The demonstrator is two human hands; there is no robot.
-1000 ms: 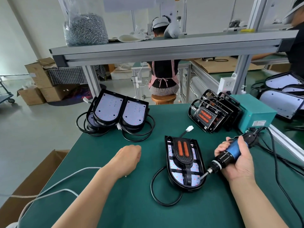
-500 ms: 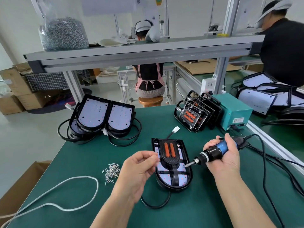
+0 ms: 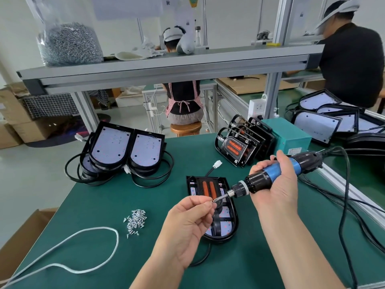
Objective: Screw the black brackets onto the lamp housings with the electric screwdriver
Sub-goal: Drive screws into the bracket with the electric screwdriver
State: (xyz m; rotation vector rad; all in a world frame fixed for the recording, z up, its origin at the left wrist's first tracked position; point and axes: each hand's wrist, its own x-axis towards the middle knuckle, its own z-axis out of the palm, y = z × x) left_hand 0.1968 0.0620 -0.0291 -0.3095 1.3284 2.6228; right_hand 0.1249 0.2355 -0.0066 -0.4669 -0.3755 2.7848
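The left hand pinches a screw at the tip of the electric screwdriver, gripped by the right hand, both above the lamp housing.

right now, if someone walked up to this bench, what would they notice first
In the middle, the right hand grips the blue screwdriver while the left hand pinches a small screw at its bit tip, just above the housing with its orange-striped bracket. Next come the screw pile on the green mat to the left, and the bag of screws on the shelf, top left.
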